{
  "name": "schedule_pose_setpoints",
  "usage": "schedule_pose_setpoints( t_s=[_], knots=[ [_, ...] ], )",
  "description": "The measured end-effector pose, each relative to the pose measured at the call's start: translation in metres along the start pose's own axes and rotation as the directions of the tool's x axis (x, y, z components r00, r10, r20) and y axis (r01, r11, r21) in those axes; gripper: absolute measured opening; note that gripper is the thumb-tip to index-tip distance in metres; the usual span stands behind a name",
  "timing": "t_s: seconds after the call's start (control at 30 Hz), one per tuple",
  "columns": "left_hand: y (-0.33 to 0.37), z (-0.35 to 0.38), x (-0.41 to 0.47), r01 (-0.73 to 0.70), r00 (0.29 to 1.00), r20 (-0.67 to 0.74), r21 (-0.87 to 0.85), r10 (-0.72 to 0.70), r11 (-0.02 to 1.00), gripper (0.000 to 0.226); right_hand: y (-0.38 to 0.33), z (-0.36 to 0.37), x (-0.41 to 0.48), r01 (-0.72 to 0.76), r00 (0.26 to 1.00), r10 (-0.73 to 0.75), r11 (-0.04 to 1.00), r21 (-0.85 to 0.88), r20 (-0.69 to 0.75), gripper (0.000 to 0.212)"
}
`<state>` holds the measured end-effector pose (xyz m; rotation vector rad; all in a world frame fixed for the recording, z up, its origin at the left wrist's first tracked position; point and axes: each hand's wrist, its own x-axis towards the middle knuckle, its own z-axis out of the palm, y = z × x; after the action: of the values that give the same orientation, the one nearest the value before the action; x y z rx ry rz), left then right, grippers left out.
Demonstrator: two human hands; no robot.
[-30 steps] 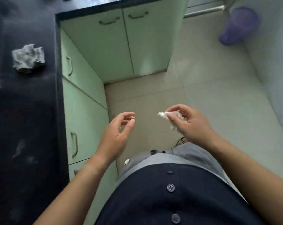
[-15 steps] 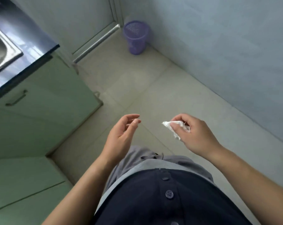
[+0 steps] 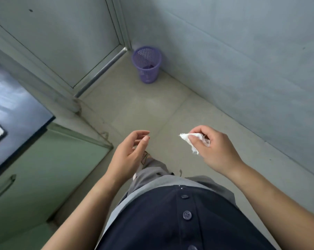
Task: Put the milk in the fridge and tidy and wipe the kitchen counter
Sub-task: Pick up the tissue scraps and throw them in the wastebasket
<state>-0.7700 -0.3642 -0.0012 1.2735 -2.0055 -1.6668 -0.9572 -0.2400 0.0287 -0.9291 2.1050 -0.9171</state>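
Tissue (image 3: 187,139), crumpled, centre-right of frame: pinched between thumb and fingers of right hand (image 3: 217,150). Left hand (image 3: 129,154) loose, holding nothing. Purple bin (image 3: 146,64) upper centre, well apart. Risk: light paper thrown from here drifts, misses, lands on floor (image 3: 143,109).

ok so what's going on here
A person stands on the kitchen floor, pinching a crumpled white tissue in the right hand. The left hand is empty, with its fingers loosely curled. A purple mesh bin stands ahead in the corner by the wall, well apart from the hands, so the tissue is probably headed there. The dark counter and green cabinet sit off to the left.
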Motion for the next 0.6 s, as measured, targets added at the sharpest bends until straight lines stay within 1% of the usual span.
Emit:
schedule_pose_setpoints(
  t_s=[0.07,0.17,0.3,0.43,0.5,0.6],
  knots=[
    [0.016,-0.023,0.043,-0.028,1.000,-0.009,0.026,0.028,0.999,0.026,-0.023,0.001,0.043,0.010,1.000,-0.010,1.000,0.010,0.012,0.009],
    [0.033,-0.048,0.098,-0.052,0.999,-0.009,0.040,0.052,0.998,0.027,-0.046,0.002,0.099,0.019,1.000,-0.019,1.000,-0.001,-0.002,0.009],
    [0.043,-0.059,0.149,-0.010,1.000,-0.003,0.049,0.010,0.999,0.022,-0.057,-0.006,0.150,-0.047,0.999,0.046,0.998,0.045,0.005,0.010],
    [0.059,-0.061,0.203,-0.006,1.000,0.023,0.156,0.002,0.988,0.019,-0.053,-0.020,0.205,-0.102,0.994,0.101,0.995,0.020,0.035,0.010],
    [0.072,-0.063,0.236,-0.021,1.000,0.007,0.180,0.020,0.983,0.019,-0.055,-0.028,0.240,-0.094,0.994,0.094,0.996,0.006,0.049,0.010],
    [0.098,-0.066,0.293,-0.023,0.997,-0.062,0.182,0.035,0.983,0.018,-0.070,-0.049,0.306,-0.031,0.997,0.032,0.999,-0.010,0.066,0.010]
  ],
)
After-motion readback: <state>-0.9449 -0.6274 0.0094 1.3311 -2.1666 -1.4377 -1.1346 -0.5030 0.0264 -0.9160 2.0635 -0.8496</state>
